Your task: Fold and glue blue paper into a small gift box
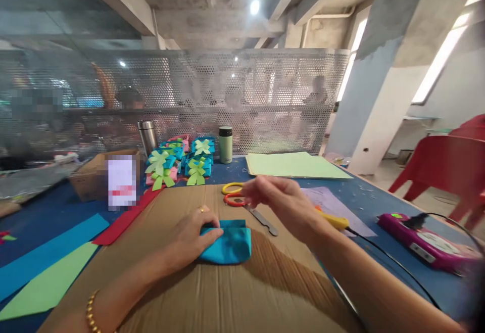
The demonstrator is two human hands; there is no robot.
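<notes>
My left hand [202, 234] grips a folded blue pouch-like piece [231, 247], thumb in front and fingers behind it. The piece stands on a brown cardboard sheet [178, 292]; whether it is paper or felt is unclear. My right hand [271, 191] is raised beyond it to the right, fingers curled together and slightly blurred. Anything between those fingertips is hidden. Scissors [263, 221] with one yellow and one red handle loop lie beside the right fingertips; I cannot tell whether the hand touches them.
Finished blue and pink pieces with green bows [197, 169] are stacked behind, between a steel flask [147, 138] and a green bottle [226, 146]. Coloured strips [56, 252] lie left. Pale green sheets [295, 165], a yellow-handled corded tool [333, 220] and a purple power strip [428, 242] are right.
</notes>
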